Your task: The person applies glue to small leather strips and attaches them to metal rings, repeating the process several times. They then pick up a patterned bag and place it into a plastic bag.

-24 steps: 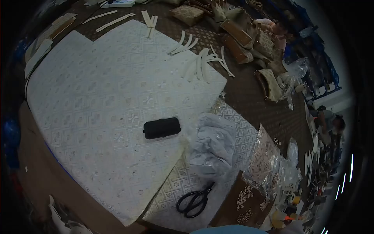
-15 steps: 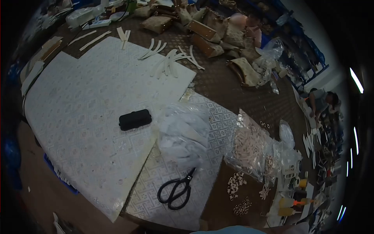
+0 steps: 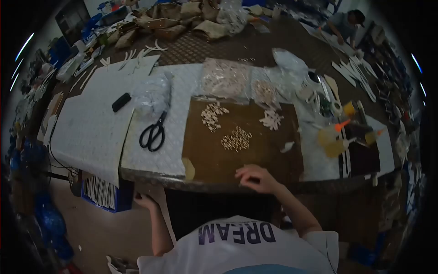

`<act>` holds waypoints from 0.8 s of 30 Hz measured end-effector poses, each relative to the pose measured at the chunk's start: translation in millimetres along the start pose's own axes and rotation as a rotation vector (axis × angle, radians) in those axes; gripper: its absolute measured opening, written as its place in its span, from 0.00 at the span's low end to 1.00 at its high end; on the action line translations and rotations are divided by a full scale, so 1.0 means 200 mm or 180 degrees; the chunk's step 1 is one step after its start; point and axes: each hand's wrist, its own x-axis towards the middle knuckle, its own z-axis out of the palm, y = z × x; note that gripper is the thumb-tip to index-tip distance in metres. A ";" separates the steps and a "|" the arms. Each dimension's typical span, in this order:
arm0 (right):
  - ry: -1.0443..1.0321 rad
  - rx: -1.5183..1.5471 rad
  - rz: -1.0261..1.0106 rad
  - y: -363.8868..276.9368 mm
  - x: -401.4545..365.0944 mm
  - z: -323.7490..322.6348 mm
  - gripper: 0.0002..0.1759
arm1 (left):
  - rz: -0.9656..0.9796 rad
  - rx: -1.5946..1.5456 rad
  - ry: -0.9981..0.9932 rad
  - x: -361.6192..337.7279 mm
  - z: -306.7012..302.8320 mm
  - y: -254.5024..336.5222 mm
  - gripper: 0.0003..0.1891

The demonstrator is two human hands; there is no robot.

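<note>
My right hand [image 3: 256,178] is at the front edge of a brown board [image 3: 269,155], fingers loosely bent and slightly apart, with nothing visible in them. Below the table edge, beside a blue crate [image 3: 122,199], my left hand [image 3: 144,200] is curled closed; what it holds, if anything, is too small to tell. On the board lie small metal pieces [image 3: 236,139], a pile of pale pieces [image 3: 212,116] and pale strips [image 3: 272,119]. Black scissors [image 3: 153,137] lie left of the board, near a clear bag [image 3: 153,93] and a black case [image 3: 121,102].
Bags of small parts [image 3: 226,80] lie behind the board. Bottles with yellow liquid [image 3: 335,148] and a tape roll [image 3: 350,108] stand to the right. Bag-like pieces [image 3: 169,32] are heaped at the back. Another person [image 3: 344,27] sits at the far right.
The view has swung right and down. My hands, arms and shirt now show, and the scissors, clear bag and black case appear farther left and higher.
</note>
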 end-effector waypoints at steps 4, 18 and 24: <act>0.2508 0.1627 0.0806 0.06 -0.09 0.04 0.03 | 0.2068 -0.0751 -0.0126 -0.34 0.01 0.82 0.12; 0.2836 0.1560 0.1525 0.07 -0.07 0.06 0.07 | 0.3504 0.0596 -0.3187 -1.09 0.69 1.39 0.08; 0.2658 0.2224 0.1817 0.00 -0.03 0.02 0.07 | 0.0983 -0.0580 -0.4269 -1.08 0.64 1.41 0.07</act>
